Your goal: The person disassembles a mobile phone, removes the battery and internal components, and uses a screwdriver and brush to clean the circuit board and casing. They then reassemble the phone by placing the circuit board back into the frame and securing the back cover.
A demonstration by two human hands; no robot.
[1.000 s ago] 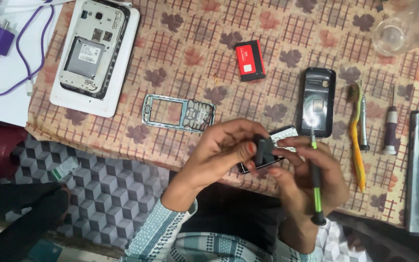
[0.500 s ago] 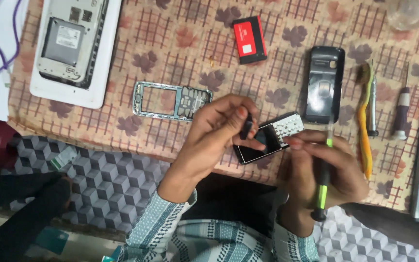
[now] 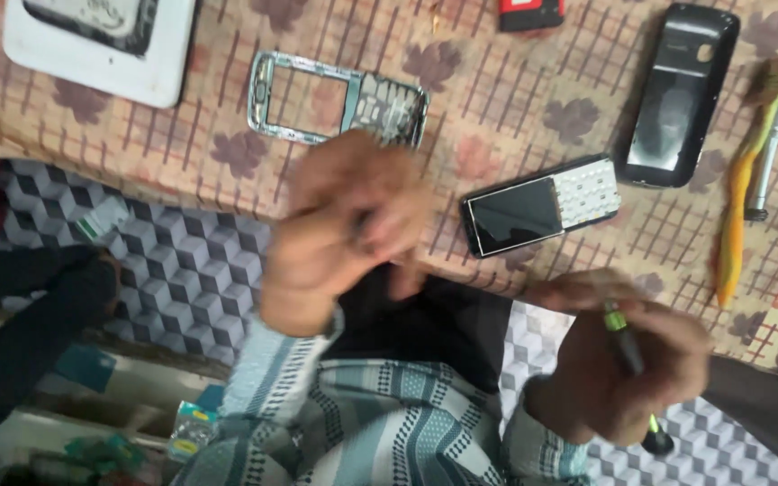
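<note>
Phone [image 3: 540, 205] released onto table, lying crosswise, keypad rightward

On the table [image 3: 515, 99], the keypad phone [image 3: 540, 203] lies at centre, at one o'clock from my left hand [image 3: 339, 229] and eleven o'clock from my right hand [image 3: 619, 364], which grips a screwdriver [image 3: 630, 355]. The phone frame [image 3: 339, 97] sits at twelve o'clock from my left hand; the back shell [image 3: 680, 94] at two o'clock from the phone, the tools [image 3: 749, 171] to its right.
</note>
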